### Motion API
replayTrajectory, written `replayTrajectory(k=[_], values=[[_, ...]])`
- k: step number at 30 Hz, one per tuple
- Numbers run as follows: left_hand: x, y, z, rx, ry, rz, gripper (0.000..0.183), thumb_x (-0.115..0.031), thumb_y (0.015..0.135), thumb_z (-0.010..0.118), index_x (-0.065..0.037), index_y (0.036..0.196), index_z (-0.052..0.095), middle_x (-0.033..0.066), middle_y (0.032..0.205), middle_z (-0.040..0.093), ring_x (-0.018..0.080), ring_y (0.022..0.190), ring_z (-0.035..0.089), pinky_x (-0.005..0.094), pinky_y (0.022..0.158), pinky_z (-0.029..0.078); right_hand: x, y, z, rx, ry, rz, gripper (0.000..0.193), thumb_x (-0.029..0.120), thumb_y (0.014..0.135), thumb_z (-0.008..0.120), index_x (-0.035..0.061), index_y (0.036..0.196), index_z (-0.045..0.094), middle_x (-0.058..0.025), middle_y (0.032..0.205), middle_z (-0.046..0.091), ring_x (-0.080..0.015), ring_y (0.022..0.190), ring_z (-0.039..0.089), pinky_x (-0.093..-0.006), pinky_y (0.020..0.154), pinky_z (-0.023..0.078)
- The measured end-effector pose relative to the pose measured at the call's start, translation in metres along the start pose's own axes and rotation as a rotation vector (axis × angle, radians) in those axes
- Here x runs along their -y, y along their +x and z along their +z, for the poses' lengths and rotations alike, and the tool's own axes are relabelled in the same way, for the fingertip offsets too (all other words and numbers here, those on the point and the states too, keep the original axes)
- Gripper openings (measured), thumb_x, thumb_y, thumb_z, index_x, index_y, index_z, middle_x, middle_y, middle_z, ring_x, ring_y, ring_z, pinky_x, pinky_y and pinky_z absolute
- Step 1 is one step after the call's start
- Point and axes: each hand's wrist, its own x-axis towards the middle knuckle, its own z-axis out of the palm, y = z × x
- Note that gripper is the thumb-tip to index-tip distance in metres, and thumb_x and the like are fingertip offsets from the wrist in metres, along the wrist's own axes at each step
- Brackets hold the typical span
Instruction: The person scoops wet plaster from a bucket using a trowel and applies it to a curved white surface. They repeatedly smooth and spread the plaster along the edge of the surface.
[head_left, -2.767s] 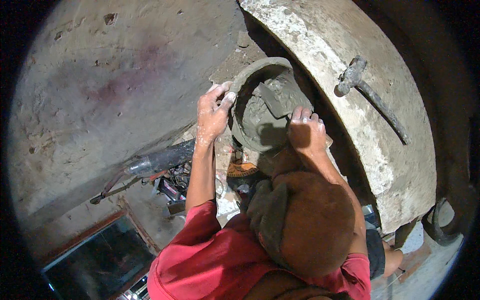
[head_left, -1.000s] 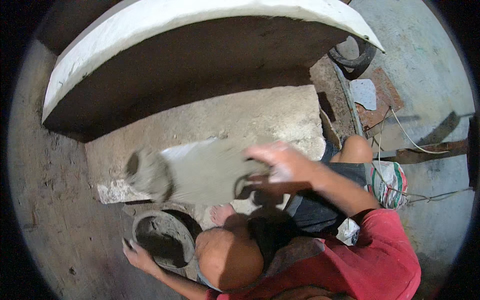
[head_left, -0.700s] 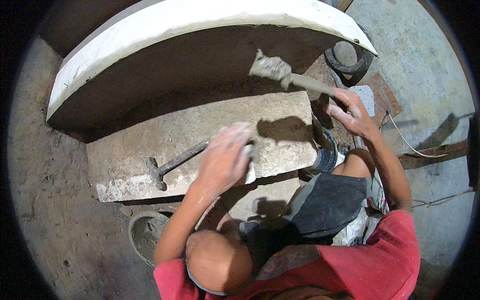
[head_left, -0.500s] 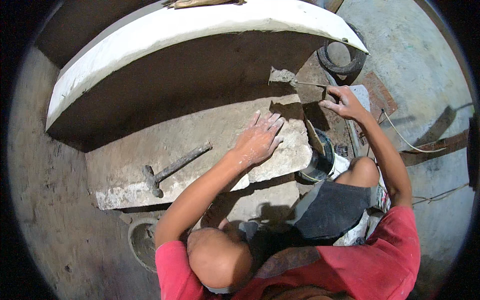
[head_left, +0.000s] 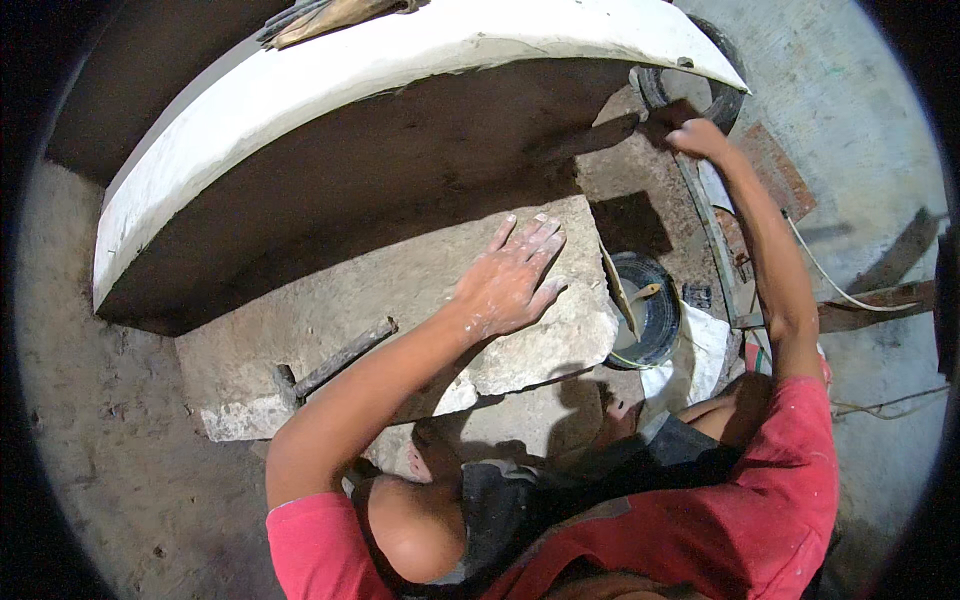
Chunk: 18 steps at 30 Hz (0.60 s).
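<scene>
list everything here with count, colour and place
ledge: 1, white, curving across the top
bundle: 1, tan and dark, on the ledge
slab: 1, pale grey, below the ledge
hammer: 1, dark grey, on the slab
trowel: 1, dark, in shade by the ledge's right end
bucket: 1, black, right of the slab
handle: 1, tan, in the bucket
board: 1, tan, between slab and bucket
sheet: 1, white, beside the bucket
tyre: 1, black, behind the ledge's right end
plate: 1, rust-brown, upper right
cable: 1, white, far right
beam: 1, brown, far right
shirt: 1, red, bottom
shorts: 1 pair, black, bottom centre
left hand: 1, dusted white, spread on the slab
right hand: 1, partly shaded, closed on the trowel
</scene>
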Motion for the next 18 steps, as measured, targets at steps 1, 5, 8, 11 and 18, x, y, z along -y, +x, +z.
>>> replayTrajectory(k=[1,5,8,11,18], values=[[-0.001,0.0,-0.001,0.01,-0.004,-0.004,0.072,-0.046,0.108,0.049,-0.003,0.164,0.039,0.018,0.173,0.036,0.0348,0.161,0.031,0.0544,0.136,0.015,-0.009,0.002,-0.001,0.032,-0.067,0.098,0.064,0.057,0.093,0.057,-0.0036,0.104,0.076,-0.03,0.099,0.075,-0.0471,0.097,0.074,-0.0525,0.088,0.056],[-0.002,0.002,-0.005,0.0,-0.019,-0.017,0.07,-0.043,0.108,0.05,-0.003,0.164,0.039,0.0193,0.172,0.037,0.0369,0.161,0.032,0.055,0.136,0.015,-0.019,0.005,-0.006,0.065,-0.138,0.008,0.062,0.054,0.09,0.055,-0.0019,0.106,0.076,-0.0298,0.104,0.076,-0.0476,0.1,0.074,-0.0524,0.088,0.056],[-0.005,0.004,-0.006,0.005,-0.009,-0.024,0.07,-0.043,0.108,0.051,-0.004,0.164,0.039,0.0203,0.171,0.038,0.0382,0.161,0.031,0.0554,0.136,0.015,-0.015,0.012,-0.004,-0.134,-0.066,-0.079,0.057,0.054,0.095,0.058,0.0037,0.114,0.077,-0.0248,0.112,0.076,-0.046,0.105,0.072,-0.0519,0.091,0.056],[-0.007,0.004,-0.01,0.029,-0.009,-0.04,0.07,-0.044,0.108,0.051,-0.005,0.164,0.039,0.0208,0.171,0.039,0.0387,0.161,0.032,0.0554,0.136,0.015,-0.027,0.032,0.002,-0.367,0.009,-0.225,0.051,0.053,0.101,0.061,0.0091,0.121,0.077,-0.0203,0.119,0.077,-0.0441,0.111,0.071,-0.0518,0.095,0.056],[-0.007,0.005,-0.014,0.049,-0.016,-0.033,0.07,-0.043,0.108,0.052,-0.006,0.165,0.037,0.0194,0.171,0.039,0.0374,0.161,0.031,0.0561,0.135,0.016,-0.092,0.008,0.073,-0.897,0.09,-0.32,0.035,0.037,0.1,0.07,0.0031,0.106,0.073,-0.0212,0.094,0.073,-0.0441,0.094,0.069,-0.0537,0.083,0.052]])
